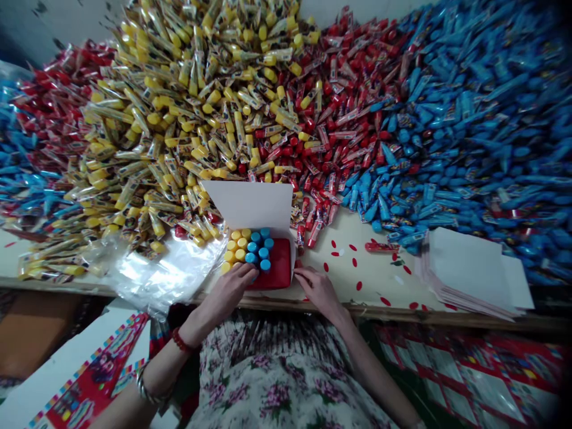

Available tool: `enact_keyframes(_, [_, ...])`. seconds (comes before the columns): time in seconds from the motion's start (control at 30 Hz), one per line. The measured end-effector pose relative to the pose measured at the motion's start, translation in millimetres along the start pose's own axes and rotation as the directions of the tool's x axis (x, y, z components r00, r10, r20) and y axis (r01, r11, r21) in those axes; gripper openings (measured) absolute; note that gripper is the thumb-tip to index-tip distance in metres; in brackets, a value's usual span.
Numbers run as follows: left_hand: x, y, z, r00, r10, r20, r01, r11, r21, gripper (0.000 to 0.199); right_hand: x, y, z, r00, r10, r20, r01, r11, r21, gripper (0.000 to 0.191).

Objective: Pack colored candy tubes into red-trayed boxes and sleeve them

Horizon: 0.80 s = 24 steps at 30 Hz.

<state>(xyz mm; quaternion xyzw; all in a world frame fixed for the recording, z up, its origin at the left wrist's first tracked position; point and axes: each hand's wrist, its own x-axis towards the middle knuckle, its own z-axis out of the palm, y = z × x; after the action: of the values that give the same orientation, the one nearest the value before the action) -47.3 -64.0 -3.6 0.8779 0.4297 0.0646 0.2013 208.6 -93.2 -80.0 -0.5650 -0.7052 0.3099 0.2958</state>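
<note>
A red tray (280,262) lies near the table's front edge, with a white card flap (263,205) standing up behind it. Yellow-capped tubes (236,246) fill its left side, and blue-capped tubes (260,247) stand beside them; the right part shows bare red. My left hand (235,285) rests at the tray's front left corner, fingers bent against the front row; what they hold, if anything, is hidden. My right hand (315,285) pinches the white edge at the tray's right side between thumb and fingers.
Heaps of wrapped yellow (192,107), red (348,89) and blue tubes (473,119) cover the back. Clear plastic bags (165,274) lie at left, a stack of white cards (469,268) at right. Red oval bits dot the table (335,280). Printed cartons (98,381) sit below.
</note>
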Motion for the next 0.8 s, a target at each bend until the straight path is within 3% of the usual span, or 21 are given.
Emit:
enact_keyframes(0.1, [-5.9,-1.1,4.6,0.999,0.027,-0.041,-0.028,1.0,-0.011,0.041,0.5,-2.7,2.5,1.0,-0.006,0.015,0.006,1.0,0.019,0.025])
enact_keyframes(0.23, [-8.4,-7.0,17.8,0.978,-0.018,-0.206,0.022,1.0,0.015,0.033,3.5,-9.6,3.9,1.0,0.01,-0.001,-0.01,1.0,0.005,0.025])
enact_keyframes(0.37, [-7.6,-11.4,28.3,0.948,0.044,-0.314,-0.001,0.991,0.137,0.03,-0.4,-15.2,4.7,0.995,0.001,-0.103,-0.022,0.979,-0.201,0.029])
enact_keyframes(0.47, [-10.2,-14.3,32.1,0.919,0.082,-0.386,0.005,0.976,0.219,0.029,-10.7,-14.0,9.5,0.995,0.04,-0.091,-0.069,0.934,-0.35,0.044])
enact_keyframes(0.63, [-14.4,-10.4,30.3,0.944,0.069,-0.322,0.01,0.971,0.237,0.031,-24.8,5.3,23.6,0.989,0.121,-0.09,-0.146,0.921,-0.362,0.064])
enact_keyframes(0.8, [-6.0,-6.4,20.3,0.96,-0.11,-0.258,0.164,0.967,0.197,0.024,-5.1,24.8,19.2,0.989,0.112,-0.097,-0.144,0.88,-0.453,0.059])
